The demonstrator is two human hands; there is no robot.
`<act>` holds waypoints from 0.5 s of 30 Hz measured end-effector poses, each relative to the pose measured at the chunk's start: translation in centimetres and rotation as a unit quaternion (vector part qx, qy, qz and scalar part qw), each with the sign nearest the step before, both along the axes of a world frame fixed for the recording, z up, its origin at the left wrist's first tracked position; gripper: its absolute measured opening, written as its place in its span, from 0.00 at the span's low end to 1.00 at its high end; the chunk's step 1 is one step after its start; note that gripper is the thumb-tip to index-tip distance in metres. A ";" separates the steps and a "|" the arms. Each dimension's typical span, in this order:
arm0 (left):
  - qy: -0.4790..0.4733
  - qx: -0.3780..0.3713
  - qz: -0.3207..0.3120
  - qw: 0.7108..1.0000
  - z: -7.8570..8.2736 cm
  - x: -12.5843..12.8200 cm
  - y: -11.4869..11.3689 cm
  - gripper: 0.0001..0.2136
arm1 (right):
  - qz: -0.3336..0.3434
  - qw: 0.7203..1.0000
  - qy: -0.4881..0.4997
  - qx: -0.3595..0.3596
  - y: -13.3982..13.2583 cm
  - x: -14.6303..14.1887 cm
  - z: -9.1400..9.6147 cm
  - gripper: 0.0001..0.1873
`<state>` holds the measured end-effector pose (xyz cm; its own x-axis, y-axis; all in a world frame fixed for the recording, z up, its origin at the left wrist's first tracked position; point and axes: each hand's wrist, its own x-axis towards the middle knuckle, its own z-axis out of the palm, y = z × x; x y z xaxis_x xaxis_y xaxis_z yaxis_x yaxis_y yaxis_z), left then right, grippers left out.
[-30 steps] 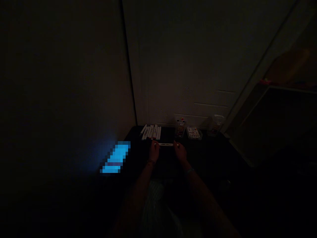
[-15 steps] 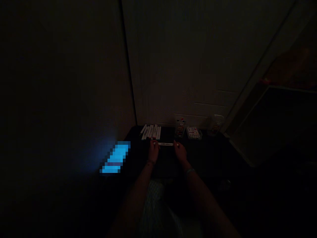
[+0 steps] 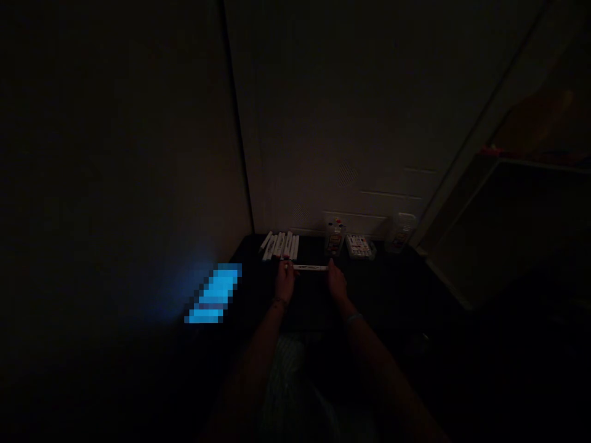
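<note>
A slim white marker [image 3: 310,267] with dark print on its barrel lies level between my two hands, just above or at the dark tabletop. My left hand [image 3: 285,282] is closed around its left end. At the other end my right hand [image 3: 337,283] has its fingers bent in against the tip; the dim light hides the exact grip. Right behind my left hand is a row of several white markers [image 3: 281,245], side by side on the table.
Against the wall stand a clear container [image 3: 334,239] with coloured-tip items, a case of markers [image 3: 360,246], and a clear plastic box [image 3: 401,232] at the right. A glowing blue pixelated screen [image 3: 215,295] lies left of the dark table [image 3: 388,295]. The room is very dark.
My right hand has slid slightly right along the marker, so more of its right end shows. My left hand keeps its hold, and the view has shifted slightly.
</note>
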<state>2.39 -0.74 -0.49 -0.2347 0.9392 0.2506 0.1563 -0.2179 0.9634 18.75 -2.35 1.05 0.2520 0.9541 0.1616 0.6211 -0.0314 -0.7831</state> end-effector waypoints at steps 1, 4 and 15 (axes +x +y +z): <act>-0.009 -0.001 0.002 1.000 0.1 0.0 0.0 0.15 | 0.001 1.000 0.004 0.000 0.0 0.0 0.0 0.31; -0.034 -0.005 0.014 0.999 0.3 0.2 -0.1 0.16 | 0.003 1.000 0.014 0.002 -0.2 -0.2 0.2 0.30; 0.007 0.015 0.001 1.000 0.1 -0.2 0.0 0.14 | 0.014 1.000 -0.015 0.009 -0.1 -0.1 -0.3 0.32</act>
<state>2.22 -0.75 -0.42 -0.2333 0.9307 0.2816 0.1708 -0.2459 0.9541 18.63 -2.42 0.76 0.2197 0.9577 0.1859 0.6443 0.0007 -0.7648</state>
